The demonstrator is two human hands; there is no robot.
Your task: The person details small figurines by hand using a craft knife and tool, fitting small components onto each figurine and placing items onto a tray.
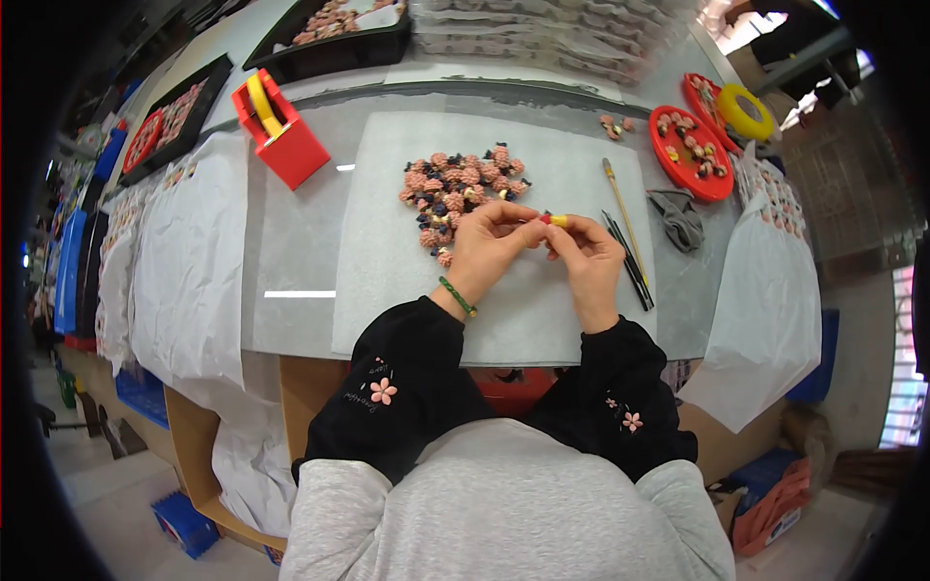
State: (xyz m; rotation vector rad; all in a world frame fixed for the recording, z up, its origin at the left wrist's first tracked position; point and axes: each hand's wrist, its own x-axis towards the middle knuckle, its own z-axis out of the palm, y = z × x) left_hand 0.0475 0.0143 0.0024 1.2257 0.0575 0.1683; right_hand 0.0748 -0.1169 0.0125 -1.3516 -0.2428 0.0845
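My left hand [489,250], with a green braided band at its wrist, and my right hand [591,261] meet over the white foam sheet [387,300]. Their fingertips pinch a tiny red piece [546,219] with a dark bit, mostly covered by the fingers. A yellow band [559,221] shows at the right fingertips; whether it is wrapped on a finger or belongs to the piece, I cannot tell. Just beyond the left hand lies a heap of small knobbly pink figures [446,184] with dark blue and cream parts.
Right of my hands lie a long thin brush [625,208], dark slim tools [630,261] and a grey cloth [676,219]. A red round tray [690,155] holds more figures. A red tape dispenser [281,136] stands far left; black trays [334,44] and stacked clear trays [552,39] stand behind.
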